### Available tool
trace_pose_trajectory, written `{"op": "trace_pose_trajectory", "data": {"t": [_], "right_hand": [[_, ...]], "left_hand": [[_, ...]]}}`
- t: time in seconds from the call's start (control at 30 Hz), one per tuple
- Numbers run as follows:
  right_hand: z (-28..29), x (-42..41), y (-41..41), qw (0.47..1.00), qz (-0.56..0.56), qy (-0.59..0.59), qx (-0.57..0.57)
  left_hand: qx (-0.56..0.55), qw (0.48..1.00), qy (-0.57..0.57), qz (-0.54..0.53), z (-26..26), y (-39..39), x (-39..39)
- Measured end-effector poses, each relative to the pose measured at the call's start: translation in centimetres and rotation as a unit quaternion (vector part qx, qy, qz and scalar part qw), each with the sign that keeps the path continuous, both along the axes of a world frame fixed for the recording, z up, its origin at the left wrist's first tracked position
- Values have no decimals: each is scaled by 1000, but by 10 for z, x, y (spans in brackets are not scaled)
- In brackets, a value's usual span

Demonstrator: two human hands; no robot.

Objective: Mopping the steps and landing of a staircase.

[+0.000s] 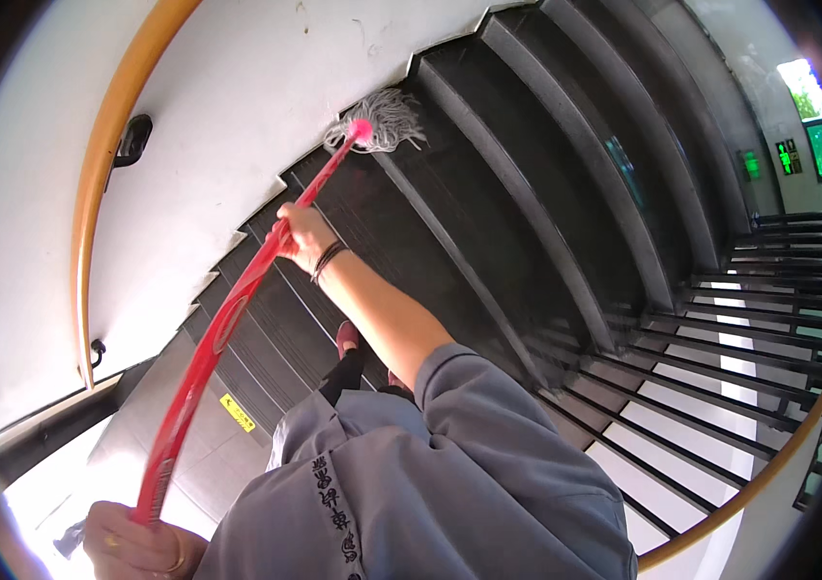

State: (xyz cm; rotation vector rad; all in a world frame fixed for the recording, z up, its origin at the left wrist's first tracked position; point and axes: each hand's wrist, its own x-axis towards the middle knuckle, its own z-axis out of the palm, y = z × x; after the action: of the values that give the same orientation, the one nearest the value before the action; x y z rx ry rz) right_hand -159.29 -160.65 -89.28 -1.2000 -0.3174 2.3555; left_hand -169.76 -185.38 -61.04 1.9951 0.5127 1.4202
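A string mop with a red handle (219, 330) slants across the view. My left hand (139, 540) grips the handle's end at the lower left. Farther along the shaft, my right hand (302, 235) is closed around it, with dark bands on the wrist. At the far end, the grey mop head (385, 122) with its pink socket (360, 131) rests on a dark stair tread, close against the white wall. Its strands spread over the step edge. The dark staircase (447, 210) curves across the middle of the view.
A wooden handrail (95, 145) on brackets runs along the white wall (237, 109). Black railing bars (701, 370) with a wooden rail (759, 478) border the right side. My shoe (346, 336) is on a step. A yellow sticker (237, 413) marks the floor by the lowest steps.
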Motion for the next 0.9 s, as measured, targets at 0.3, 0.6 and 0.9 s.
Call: {"op": "trace_pose_trajectory", "data": {"t": [0.3, 0.6, 0.9], "right_hand": [[27, 86, -145, 993, 1, -102, -52], [25, 247, -279, 949, -250, 19, -188], [-107, 368, -338, 842, -507, 25, -184]], "left_hand": [[37, 916, -381, 121, 8, -98, -34], [-211, 841, -162, -471, 17, -14, 35], [-320, 855, -222, -342, -74, 13, 199]]}}
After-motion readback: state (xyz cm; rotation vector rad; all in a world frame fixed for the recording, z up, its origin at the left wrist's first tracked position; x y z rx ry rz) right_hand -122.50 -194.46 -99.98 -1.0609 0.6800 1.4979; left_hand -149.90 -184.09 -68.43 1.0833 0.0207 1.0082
